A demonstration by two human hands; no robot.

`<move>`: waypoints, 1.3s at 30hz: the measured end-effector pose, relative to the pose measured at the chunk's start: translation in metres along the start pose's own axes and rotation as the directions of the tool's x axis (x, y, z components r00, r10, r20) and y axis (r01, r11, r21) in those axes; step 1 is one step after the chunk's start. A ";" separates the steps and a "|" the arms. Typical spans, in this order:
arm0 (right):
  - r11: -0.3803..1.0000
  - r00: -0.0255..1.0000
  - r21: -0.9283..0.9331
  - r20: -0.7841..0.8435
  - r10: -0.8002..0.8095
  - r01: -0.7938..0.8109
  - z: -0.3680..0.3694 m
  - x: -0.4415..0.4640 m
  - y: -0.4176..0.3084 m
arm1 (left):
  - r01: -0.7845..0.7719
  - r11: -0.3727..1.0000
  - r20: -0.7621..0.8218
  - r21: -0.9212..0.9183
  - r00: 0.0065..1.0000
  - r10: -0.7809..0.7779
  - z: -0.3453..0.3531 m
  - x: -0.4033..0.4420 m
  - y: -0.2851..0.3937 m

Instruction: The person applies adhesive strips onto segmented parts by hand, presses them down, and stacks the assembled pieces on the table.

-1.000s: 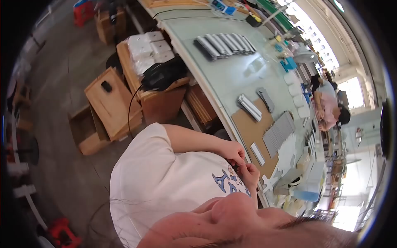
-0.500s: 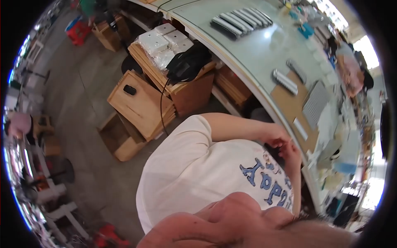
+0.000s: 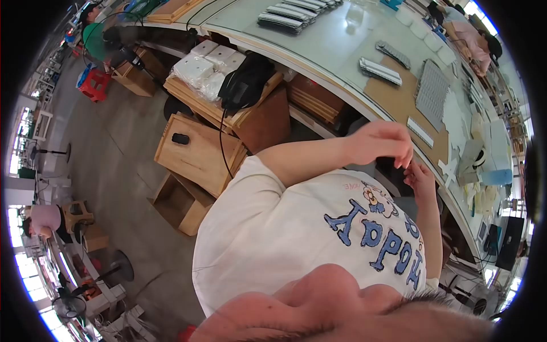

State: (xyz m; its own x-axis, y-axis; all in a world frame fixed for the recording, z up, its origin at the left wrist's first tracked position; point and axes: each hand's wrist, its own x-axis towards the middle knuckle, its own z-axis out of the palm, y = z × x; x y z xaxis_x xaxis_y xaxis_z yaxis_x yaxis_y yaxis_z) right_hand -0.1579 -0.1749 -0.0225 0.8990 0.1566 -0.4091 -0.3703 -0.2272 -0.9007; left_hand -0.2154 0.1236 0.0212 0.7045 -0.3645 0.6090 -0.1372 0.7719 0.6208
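Observation:
My left hand (image 3: 383, 142) is held over the table's front edge, its fingers curled down and pressed together. Just to the right and lower, my right hand (image 3: 420, 176) has its finger and thumb tips drawn together. The fingertips of both hands nearly meet, with a small gap; anything between them is too small to make out. Beyond them, a white strip (image 3: 420, 132) lies on a brown board (image 3: 386, 94), with a ribbed white bundle (image 3: 380, 72), a grey bundle (image 3: 393, 54) and a grey ribbed sheet (image 3: 433, 94) nearby.
A glass-topped table (image 3: 330, 51) holds a row of striped bundles (image 3: 296, 14) farther off. Stacked wooden boards (image 3: 199, 151), white wrapped boxes (image 3: 208, 65) and a black bag (image 3: 245, 80) stand left. A co-worker (image 3: 470, 40) leans over at upper right.
The view has shifted and turned. My left hand has lifted and spread slightly away from my right hand; earlier the two were touching or closer together.

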 end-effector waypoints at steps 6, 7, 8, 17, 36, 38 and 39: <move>1.000 1.000 0.023 0.018 0.010 -0.010 -0.002 0.007 -0.001 | -0.710 0.701 0.494 0.070 0.635 0.594 0.068 -0.021 0.103; 0.999 0.999 0.033 0.035 0.020 -0.021 -0.002 0.008 0.001 | -0.747 0.663 0.468 0.059 0.607 0.642 0.078 -0.024 0.105; 0.999 0.999 0.028 0.041 0.027 -0.028 -0.002 0.011 0.003 | -0.743 0.666 0.458 0.066 0.615 0.642 0.082 -0.023 0.112; 0.994 0.995 0.053 0.023 0.094 -0.095 -0.012 0.023 0.018 | -0.603 0.741 0.510 0.295 0.755 0.411 0.086 0.000 0.105; 0.046 0.727 -0.931 0.251 -0.640 0.362 -0.022 0.065 -0.021 | 0.783 0.533 -0.634 -0.319 0.242 -0.735 -0.068 0.025 -0.081; 0.067 0.714 -0.879 0.338 -0.613 0.473 -0.011 0.069 -0.028 | 0.741 0.568 -0.633 -0.358 0.255 -0.731 -0.081 0.026 -0.086; 0.059 0.689 -0.839 0.402 -0.603 0.542 -0.008 0.072 -0.030 | 0.713 0.566 -0.618 -0.415 0.236 -0.750 -0.085 0.030 -0.086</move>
State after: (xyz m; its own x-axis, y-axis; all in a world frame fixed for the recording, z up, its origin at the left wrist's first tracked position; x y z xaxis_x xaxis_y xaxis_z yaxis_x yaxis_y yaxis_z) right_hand -0.0803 -0.1645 -0.0236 0.7483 0.6316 0.2029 0.6612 -0.7346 -0.1520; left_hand -0.1236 0.0907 -0.0554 0.6994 -0.3425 -0.6273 0.7131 0.3932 0.5804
